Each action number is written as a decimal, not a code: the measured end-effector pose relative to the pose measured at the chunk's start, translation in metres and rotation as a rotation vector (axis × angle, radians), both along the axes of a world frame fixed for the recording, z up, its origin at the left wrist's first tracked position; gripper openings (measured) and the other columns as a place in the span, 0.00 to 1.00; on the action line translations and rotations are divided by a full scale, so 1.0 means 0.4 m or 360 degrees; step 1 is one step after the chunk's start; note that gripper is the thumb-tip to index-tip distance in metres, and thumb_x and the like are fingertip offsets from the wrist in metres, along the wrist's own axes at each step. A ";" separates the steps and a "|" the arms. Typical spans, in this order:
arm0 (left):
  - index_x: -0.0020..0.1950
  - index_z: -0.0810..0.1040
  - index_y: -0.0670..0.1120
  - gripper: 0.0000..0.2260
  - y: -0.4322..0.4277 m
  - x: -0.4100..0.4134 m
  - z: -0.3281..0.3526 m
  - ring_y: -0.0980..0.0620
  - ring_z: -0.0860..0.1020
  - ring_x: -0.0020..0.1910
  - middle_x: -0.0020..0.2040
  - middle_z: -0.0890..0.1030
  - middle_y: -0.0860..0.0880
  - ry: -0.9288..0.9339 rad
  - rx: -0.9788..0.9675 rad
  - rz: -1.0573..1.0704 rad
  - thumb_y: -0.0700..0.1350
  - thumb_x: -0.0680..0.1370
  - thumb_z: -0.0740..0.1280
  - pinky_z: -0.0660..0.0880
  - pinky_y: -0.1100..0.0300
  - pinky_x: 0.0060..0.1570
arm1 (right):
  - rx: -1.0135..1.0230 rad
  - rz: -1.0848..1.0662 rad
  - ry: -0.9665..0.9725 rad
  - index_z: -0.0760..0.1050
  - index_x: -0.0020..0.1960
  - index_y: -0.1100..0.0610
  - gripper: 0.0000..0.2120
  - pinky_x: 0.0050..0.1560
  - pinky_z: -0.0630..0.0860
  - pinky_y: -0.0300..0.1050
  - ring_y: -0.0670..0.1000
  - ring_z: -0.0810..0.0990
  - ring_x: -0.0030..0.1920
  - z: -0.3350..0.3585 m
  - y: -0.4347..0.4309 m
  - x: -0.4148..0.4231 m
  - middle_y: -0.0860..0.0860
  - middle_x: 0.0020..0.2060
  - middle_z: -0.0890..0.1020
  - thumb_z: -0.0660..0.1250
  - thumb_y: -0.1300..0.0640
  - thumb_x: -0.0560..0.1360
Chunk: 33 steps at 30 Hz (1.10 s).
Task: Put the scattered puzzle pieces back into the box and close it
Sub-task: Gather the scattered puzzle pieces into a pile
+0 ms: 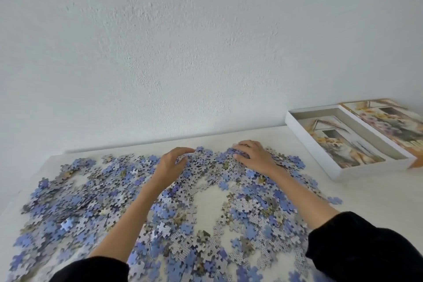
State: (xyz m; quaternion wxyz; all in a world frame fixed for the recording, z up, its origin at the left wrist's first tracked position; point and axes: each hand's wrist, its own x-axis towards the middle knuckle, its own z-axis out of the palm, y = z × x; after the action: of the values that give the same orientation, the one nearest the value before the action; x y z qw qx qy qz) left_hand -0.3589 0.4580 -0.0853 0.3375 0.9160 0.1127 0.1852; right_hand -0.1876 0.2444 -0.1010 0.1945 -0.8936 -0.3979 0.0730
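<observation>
Black sleeves (366, 249) are reaching over pieces (160, 209) lying scattered across the table (377, 192), the left grip (170, 162) and right grip (254, 155) are resting released, fingers bent, on the far pieces, and the open box (309, 147) is sitting far right beside its lid (389, 121).
</observation>
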 end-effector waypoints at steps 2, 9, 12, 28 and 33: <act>0.60 0.77 0.46 0.13 -0.014 -0.001 -0.002 0.58 0.72 0.56 0.60 0.77 0.50 -0.0018 -0.0032 -0.0007 0.35 0.79 0.60 0.66 0.68 0.56 | -0.0031 -0.0005 -0.0043 0.66 0.69 0.46 0.21 0.65 0.65 0.52 0.51 0.59 0.70 0.000 -0.005 -0.033 0.48 0.68 0.65 0.54 0.42 0.78; 0.62 0.76 0.46 0.14 -0.054 -0.004 -0.024 0.57 0.74 0.43 0.57 0.76 0.52 -0.0014 -0.0010 -0.0071 0.36 0.79 0.60 0.68 0.77 0.40 | 0.0312 0.0050 0.0233 0.70 0.66 0.49 0.17 0.65 0.65 0.50 0.49 0.67 0.63 0.013 -0.039 -0.100 0.50 0.63 0.70 0.57 0.48 0.78; 0.60 0.77 0.46 0.13 -0.059 -0.008 -0.042 0.57 0.70 0.30 0.53 0.78 0.49 -0.0056 -0.0014 -0.0090 0.36 0.78 0.61 0.69 0.73 0.31 | 0.0581 -0.0119 0.0151 0.73 0.63 0.51 0.15 0.64 0.64 0.48 0.48 0.67 0.62 0.033 -0.095 -0.071 0.50 0.61 0.73 0.59 0.50 0.78; 0.56 0.78 0.48 0.11 -0.050 -0.006 -0.040 0.54 0.63 0.26 0.32 0.74 0.48 -0.0081 -0.0348 0.0021 0.37 0.79 0.61 0.60 0.71 0.23 | 0.0283 -0.0374 0.0409 0.60 0.71 0.42 0.22 0.72 0.46 0.51 0.47 0.49 0.74 -0.007 -0.224 0.003 0.43 0.73 0.57 0.48 0.40 0.79; 0.56 0.78 0.48 0.11 -0.054 -0.011 -0.037 0.59 0.64 0.22 0.34 0.77 0.49 -0.0085 -0.0330 0.0016 0.37 0.79 0.61 0.60 0.71 0.22 | 0.0231 -0.0212 0.0283 0.65 0.69 0.47 0.18 0.69 0.50 0.43 0.46 0.55 0.72 0.008 -0.205 -0.033 0.45 0.71 0.63 0.49 0.54 0.81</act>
State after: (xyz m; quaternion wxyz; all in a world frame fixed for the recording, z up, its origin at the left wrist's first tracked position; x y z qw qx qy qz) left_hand -0.3632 0.4365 -0.1003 0.4325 0.8704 0.1267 0.1985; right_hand -0.2009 0.1626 -0.0978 0.2975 -0.8917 -0.3230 0.1099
